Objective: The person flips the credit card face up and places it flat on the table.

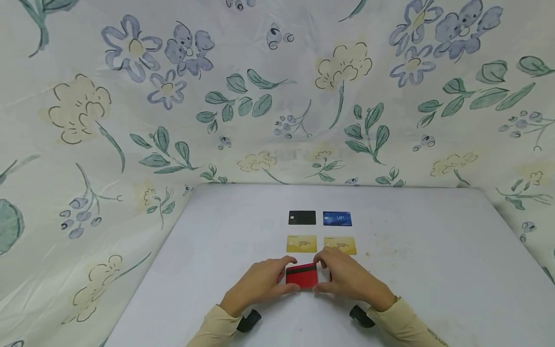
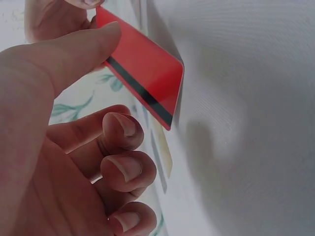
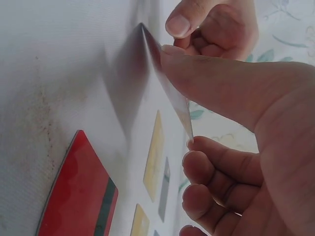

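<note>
A red card with a black stripe point(image 1: 302, 276) is tilted up off the white table between both hands. My right hand point(image 1: 347, 273) pinches it by its right end, thumb at the near edge and index fingertip at the far corner. At the card's left end is my left hand point(image 1: 265, 280); its thumb overlaps the card's face in the left wrist view, and its loosely bent fingers stand apart from the card. A second red card point(image 3: 78, 191) lies on the table, mostly hidden under my right hand in the head view.
Beyond the hands lie two yellow cards, the left one point(image 1: 301, 244) in full view and the right one point(image 1: 342, 245) partly covered by fingers. Behind them are a black card point(image 1: 302, 218) and a blue VIP card point(image 1: 337, 219). A floral cloth point(image 1: 277, 96) hangs behind the table point(image 1: 208, 231).
</note>
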Motion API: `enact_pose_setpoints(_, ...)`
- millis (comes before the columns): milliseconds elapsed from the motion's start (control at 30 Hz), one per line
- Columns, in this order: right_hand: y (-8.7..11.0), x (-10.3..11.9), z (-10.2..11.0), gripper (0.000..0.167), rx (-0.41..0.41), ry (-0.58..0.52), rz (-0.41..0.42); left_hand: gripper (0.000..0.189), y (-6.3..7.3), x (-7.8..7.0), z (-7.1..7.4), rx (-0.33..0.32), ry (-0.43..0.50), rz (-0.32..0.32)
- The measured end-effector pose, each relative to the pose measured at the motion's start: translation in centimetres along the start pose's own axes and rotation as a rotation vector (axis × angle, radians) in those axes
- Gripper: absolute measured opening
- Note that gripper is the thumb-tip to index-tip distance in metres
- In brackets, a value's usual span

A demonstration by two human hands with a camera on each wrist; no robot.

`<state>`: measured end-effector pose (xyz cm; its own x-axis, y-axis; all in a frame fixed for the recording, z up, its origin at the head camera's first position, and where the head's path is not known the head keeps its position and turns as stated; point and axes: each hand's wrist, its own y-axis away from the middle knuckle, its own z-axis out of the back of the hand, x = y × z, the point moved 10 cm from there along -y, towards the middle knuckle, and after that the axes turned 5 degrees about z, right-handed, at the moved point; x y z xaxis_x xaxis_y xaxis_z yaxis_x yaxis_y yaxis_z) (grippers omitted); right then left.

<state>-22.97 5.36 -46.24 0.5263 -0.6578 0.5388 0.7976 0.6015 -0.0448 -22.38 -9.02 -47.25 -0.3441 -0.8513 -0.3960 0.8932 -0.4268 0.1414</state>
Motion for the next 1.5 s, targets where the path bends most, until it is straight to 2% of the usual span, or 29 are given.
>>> enact_pose_setpoints(533, 0.0, 0.2, 0.3, 0.052, 0.001, 0.002, -0.026, 0.065, -0.4, -1.7, 0.3, 0.008, -0.018, -0.012)
enact_pose_setpoints(1067, 0.2, 0.7, 0.7, 0.049, -0.027, 0.015, 0.022, 0.060, -0.9, -2.8, -0.1, 0.020, -0.036, -0.048)
enact_pose_setpoints(1500, 0.3, 0.8, 0.9, 0.048, -0.035, 0.009, 0.026, 0.057, -1.0, -3.3, -0.2, -0.016, -0.066, -0.091)
